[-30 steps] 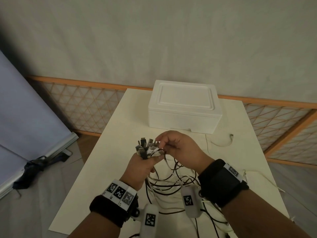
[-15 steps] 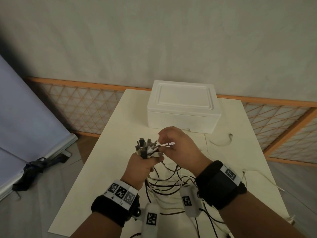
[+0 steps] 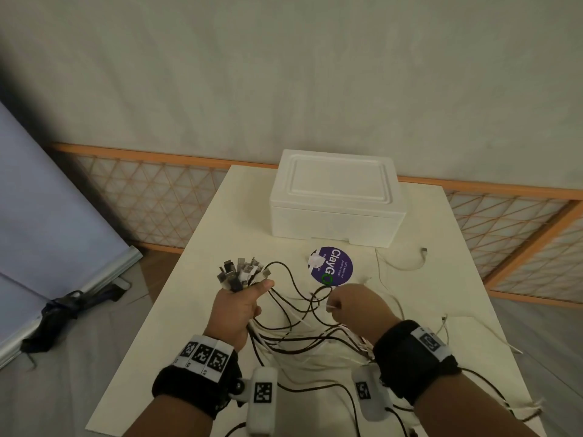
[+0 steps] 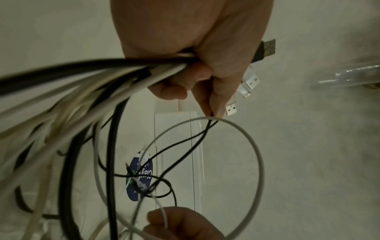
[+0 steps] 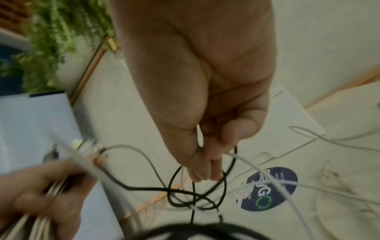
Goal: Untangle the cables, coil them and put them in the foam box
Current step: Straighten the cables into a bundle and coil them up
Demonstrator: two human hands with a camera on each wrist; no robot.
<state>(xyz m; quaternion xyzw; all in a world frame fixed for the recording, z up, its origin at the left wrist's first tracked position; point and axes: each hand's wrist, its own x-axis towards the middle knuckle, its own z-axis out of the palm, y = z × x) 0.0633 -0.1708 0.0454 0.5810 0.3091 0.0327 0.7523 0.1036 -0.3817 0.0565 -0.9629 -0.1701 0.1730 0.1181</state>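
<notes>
My left hand (image 3: 238,305) grips a bunch of black and white cables (image 3: 293,335) just below their USB plugs (image 3: 241,271), which fan out above the fist. In the left wrist view the same left hand (image 4: 197,76) squeezes the cable bundle (image 4: 86,81), plugs (image 4: 249,81) sticking out past it. My right hand (image 3: 350,305), to the right and slightly lower, pinches a thin white cable (image 5: 265,170) between thumb and fingertips (image 5: 205,168). Black loops (image 5: 197,194) tangle just beneath it. The white foam box (image 3: 336,200) sits lid-on at the table's far side.
A round purple ClayGo sticker (image 3: 331,266) with a small white piece on it lies on the cream table (image 3: 220,231) before the box. Loose white cables (image 3: 407,263) trail to the right. Lattice fencing (image 3: 151,197) runs behind the table; a blue board (image 3: 47,216) leans at left.
My right hand left the plug bunch and dropped down and right, drawing a white cable with it. The sticker it hid is now in sight. The left hand stayed put.
</notes>
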